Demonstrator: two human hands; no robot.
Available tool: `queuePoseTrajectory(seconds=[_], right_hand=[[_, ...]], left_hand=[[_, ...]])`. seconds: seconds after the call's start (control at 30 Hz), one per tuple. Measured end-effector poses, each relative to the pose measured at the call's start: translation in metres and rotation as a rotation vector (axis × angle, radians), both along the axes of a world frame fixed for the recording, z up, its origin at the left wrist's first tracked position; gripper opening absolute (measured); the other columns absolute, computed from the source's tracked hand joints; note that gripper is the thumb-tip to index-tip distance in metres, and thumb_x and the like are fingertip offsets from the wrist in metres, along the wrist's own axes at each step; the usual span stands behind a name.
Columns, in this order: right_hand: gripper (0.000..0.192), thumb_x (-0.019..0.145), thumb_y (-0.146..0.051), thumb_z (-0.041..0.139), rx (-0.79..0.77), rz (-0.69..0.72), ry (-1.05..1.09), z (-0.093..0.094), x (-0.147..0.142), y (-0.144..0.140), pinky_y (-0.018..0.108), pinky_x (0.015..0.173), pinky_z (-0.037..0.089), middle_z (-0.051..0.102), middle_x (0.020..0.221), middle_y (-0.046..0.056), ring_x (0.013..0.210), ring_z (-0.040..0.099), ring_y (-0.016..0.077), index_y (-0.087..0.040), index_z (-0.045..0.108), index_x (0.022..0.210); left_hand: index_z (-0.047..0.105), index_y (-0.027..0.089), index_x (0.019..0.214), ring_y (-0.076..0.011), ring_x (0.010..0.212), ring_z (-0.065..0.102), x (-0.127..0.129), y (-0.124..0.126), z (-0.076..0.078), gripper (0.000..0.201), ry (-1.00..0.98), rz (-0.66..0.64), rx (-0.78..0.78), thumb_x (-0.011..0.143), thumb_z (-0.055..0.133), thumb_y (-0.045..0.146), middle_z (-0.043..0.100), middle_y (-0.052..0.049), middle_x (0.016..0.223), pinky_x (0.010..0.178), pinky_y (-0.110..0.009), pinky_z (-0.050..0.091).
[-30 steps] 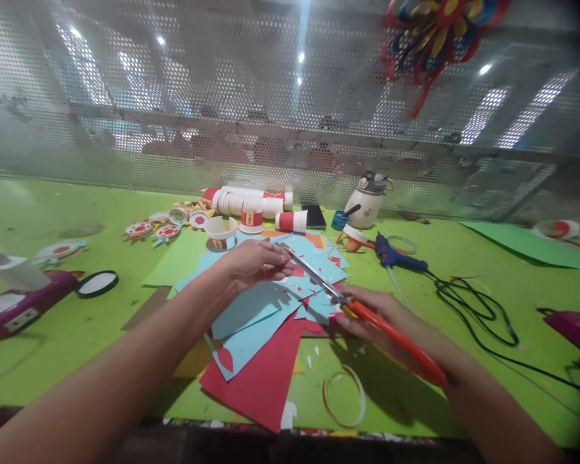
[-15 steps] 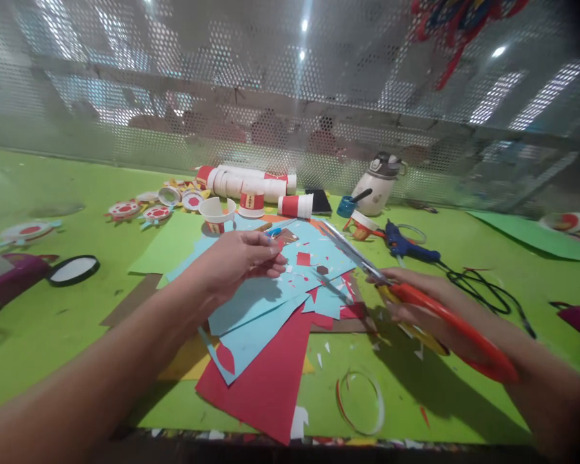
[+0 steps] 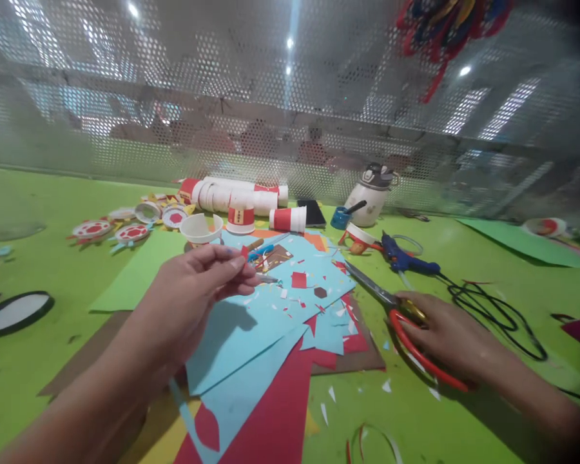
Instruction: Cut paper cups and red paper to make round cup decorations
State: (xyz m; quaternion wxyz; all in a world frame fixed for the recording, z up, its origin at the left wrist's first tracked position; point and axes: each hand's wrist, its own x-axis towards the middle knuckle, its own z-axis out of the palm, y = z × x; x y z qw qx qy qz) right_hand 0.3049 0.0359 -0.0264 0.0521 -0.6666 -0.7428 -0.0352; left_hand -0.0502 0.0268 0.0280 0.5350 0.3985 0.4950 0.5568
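Note:
My left hand [image 3: 193, 293] is closed in a pinch above the light blue paper [image 3: 251, 348], holding a small red paper piece [image 3: 244, 252] between thumb and fingertips. Just past those fingers a grey pointed tip [image 3: 267, 278] shows; I cannot tell what it belongs to. On the right, my right hand [image 3: 464, 338] is wrapped around scissors [image 3: 384, 296] with red and yellow handles, their blades pointing up and left over the paper's edge. A red square [image 3: 298, 280], a brown hexagon [image 3: 320, 292] and small scraps lie on the blue paper.
Cut paper cups [image 3: 200, 227] and stacked cups [image 3: 241, 201] stand behind, left of a phone [image 3: 312, 213]. A blue glue gun [image 3: 403, 258] with a black cord [image 3: 497, 309] lies at right. Decorated discs [image 3: 93, 230] sit at left; a bottle [image 3: 368, 196] is near the mesh panel.
The view has shifted. My right hand has lowered and turned the scissors, and their blades now look closed together. My left hand has come nearer, and the red piece in it is now visible.

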Motion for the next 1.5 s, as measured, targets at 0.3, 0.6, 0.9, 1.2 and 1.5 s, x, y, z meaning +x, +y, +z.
queuePoseTrajectory(seconds=[0.3,0.6,0.9,1.2,1.5], right_hand=[[0.036,0.091,-0.032,0.036,0.031,0.547,0.010,0.061,-0.052,-0.032,0.044,0.085,0.051,0.062,0.115,0.013,0.104,0.060,0.0271,-0.021,0.058,0.117],[0.037,0.086,-0.009,0.037,-0.278,1.070,0.268,0.038,-0.138,0.028,0.037,0.095,0.045,0.058,0.120,0.011,0.111,0.052,0.0196,-0.015,0.057,0.117],[0.036,0.089,-0.010,0.038,-0.237,0.986,0.352,0.038,-0.115,0.018,0.037,0.094,0.046,0.061,0.116,0.012,0.108,0.055,0.0185,-0.014,0.056,0.120],[0.032,0.095,-0.028,0.041,-0.071,0.782,0.281,0.030,-0.097,0.002,0.045,0.101,0.041,0.059,0.123,0.014,0.121,0.047,0.0234,-0.015,0.056,0.120],[0.048,0.094,-0.042,0.041,-0.269,0.927,0.247,0.038,-0.125,-0.016,0.039,0.108,0.032,0.048,0.137,0.015,0.127,0.040,0.0229,-0.012,0.049,0.130]], left_hand=[[0.061,0.013,0.075,-0.0143,0.066,0.065,0.005,-0.001,-0.005,0.012,0.027,-0.027,0.005,0.072,0.068,0.022,0.067,-0.003,0.071,0.067,-0.027,0.054],[0.054,0.015,0.068,-0.0154,0.061,0.063,0.012,0.003,-0.017,0.013,0.082,-0.179,-0.148,0.070,0.066,0.019,0.063,-0.001,0.061,0.064,-0.031,0.052],[0.050,0.016,0.068,-0.0192,0.064,0.066,0.019,0.002,-0.021,0.011,0.211,-0.296,-0.233,0.074,0.059,0.019,0.062,-0.002,0.060,0.063,-0.031,0.050],[0.050,0.017,0.066,-0.0205,0.067,0.066,0.019,-0.001,-0.018,0.014,0.270,-0.312,-0.212,0.072,0.060,0.024,0.063,-0.004,0.060,0.065,-0.032,0.049],[0.048,0.018,0.068,-0.0194,0.062,0.065,0.018,-0.001,-0.017,0.016,0.214,-0.311,-0.222,0.069,0.061,0.026,0.060,0.000,0.056,0.062,-0.031,0.047]])
